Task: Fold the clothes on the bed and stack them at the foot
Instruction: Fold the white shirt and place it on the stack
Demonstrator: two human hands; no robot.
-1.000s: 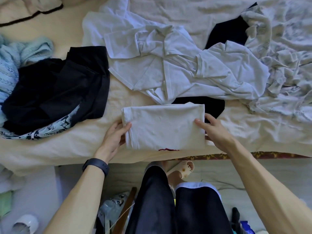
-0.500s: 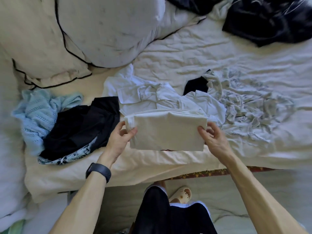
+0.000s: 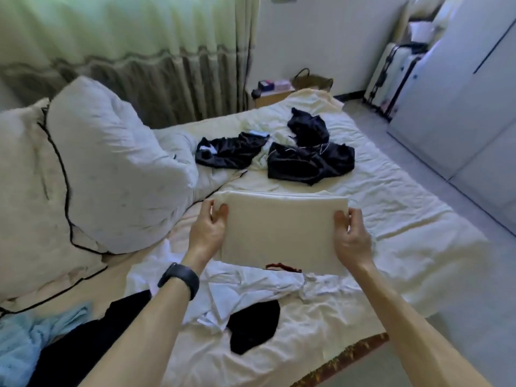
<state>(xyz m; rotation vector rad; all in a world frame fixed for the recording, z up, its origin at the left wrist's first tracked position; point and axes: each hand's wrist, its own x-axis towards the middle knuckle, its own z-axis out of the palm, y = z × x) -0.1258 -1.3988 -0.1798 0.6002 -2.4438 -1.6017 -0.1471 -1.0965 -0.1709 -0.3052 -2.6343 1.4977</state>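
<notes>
In the head view, the left hand [image 3: 208, 233] and right hand [image 3: 352, 238] each grip a short edge of the folded cream garment [image 3: 282, 236], holding it flat in the air over the near middle of the bed [image 3: 413, 219], above a crumpled white shirt [image 3: 251, 286]. The fold looks finished, so the step in hand is likely carrying it to the stack. The next move calls for keeping both edges level so the layers do not slip, then setting it on bare sheet to the right, away from the pillows [image 3: 111, 169]
</notes>
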